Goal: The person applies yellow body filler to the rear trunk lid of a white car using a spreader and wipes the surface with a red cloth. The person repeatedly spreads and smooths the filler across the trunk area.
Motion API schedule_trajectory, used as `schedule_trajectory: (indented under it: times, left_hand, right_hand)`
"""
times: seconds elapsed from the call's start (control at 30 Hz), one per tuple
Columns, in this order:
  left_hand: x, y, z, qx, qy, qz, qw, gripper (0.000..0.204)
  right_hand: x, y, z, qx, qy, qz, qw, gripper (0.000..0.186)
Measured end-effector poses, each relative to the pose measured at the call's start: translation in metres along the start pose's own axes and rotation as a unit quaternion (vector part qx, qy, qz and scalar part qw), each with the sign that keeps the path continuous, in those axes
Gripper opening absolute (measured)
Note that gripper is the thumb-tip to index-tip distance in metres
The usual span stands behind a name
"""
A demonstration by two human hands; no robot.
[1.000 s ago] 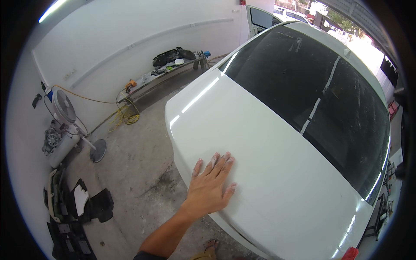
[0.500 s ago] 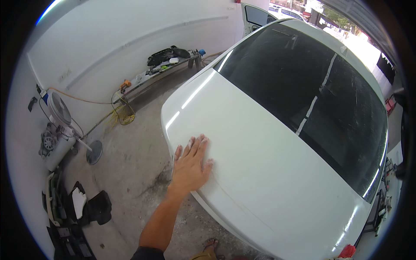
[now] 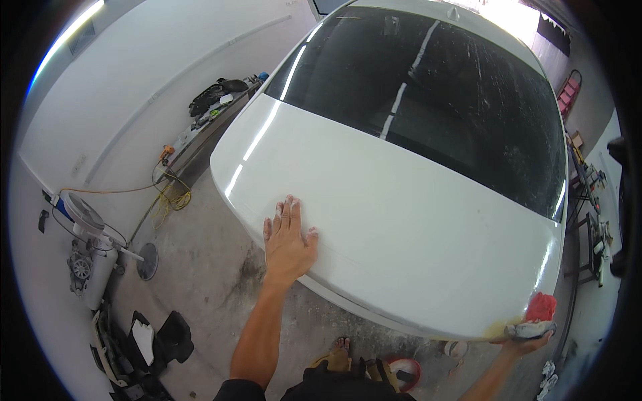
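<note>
My left hand (image 3: 287,242) lies palm down on the white trunk lid (image 3: 374,220) of a car, close to its rear edge. Its fingers are stretched and slightly apart, with whitish dust on the tips. A faint thin line runs across the paint to the right of it. At the lid's right rear corner, my right hand (image 3: 525,345) is cupped round a crumpled whitish-grey rag (image 3: 530,329). A red rag (image 3: 540,307) sits against that bundle on the car. Beside it the paint has a yellowish patch (image 3: 498,329).
Beyond the lid rises the dark rear window (image 3: 428,93). At left stand a fan (image 3: 83,212), an air compressor (image 3: 100,267) and dark car parts (image 3: 150,341). A bench (image 3: 207,127) with tools lines the wall. Below the bumper is a red-rimmed bucket (image 3: 404,374); a tool rack (image 3: 592,247) stands at right.
The view has shifted, bringing my right hand and forearm into sight at the right rear corner. My left hand stays flat on the lid, its fingers pointing straighter ahead.
</note>
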State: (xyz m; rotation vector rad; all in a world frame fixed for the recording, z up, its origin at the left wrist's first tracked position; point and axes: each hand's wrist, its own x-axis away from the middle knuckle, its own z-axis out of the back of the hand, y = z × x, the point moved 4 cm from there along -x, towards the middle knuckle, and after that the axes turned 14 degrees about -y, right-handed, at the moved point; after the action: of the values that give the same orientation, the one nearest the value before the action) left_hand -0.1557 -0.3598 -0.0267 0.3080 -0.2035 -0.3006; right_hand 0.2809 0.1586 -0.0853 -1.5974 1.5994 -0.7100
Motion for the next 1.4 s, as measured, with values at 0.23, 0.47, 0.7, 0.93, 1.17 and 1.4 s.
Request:
schedule_trajectory:
  times: [0.23, 0.47, 0.7, 0.93, 1.17, 1.4]
  left_hand:
    - [0.046, 0.136, -0.050, -0.034, -0.033, -0.108, 0.993, 0.079]
    - [0.065, 0.216, -0.084, -0.084, -0.061, -0.189, 0.976, 0.079]
    - [0.024, 0.093, -0.022, -0.079, -0.032, 0.046, 0.995, 0.075]
    - [0.027, 0.136, -0.052, -0.060, 0.001, 0.018, 0.998, 0.075]
    - [0.058, 0.162, -0.069, -0.073, 0.037, -0.051, 0.995, 0.070]
    - [0.051, 0.158, -0.067, -0.076, 0.086, -0.089, 0.989, 0.062]
  right_hand:
    - [0.026, -0.001, -0.035, -0.018, -0.015, 0.014, 1.000, 0.055]
    - [0.032, -0.010, -0.046, -0.021, -0.057, -0.024, 0.998, 0.055]
    - [0.039, 0.000, -0.048, -0.041, -0.099, -0.005, 0.994, 0.058]
    - [0.041, 0.009, -0.041, -0.113, -0.086, -0.006, 0.990, 0.054]
    - [0.043, 0.012, -0.036, -0.091, -0.100, -0.027, 0.990, 0.047]
    - [0.049, 0.017, -0.035, -0.056, -0.090, 0.036, 0.994, 0.055]
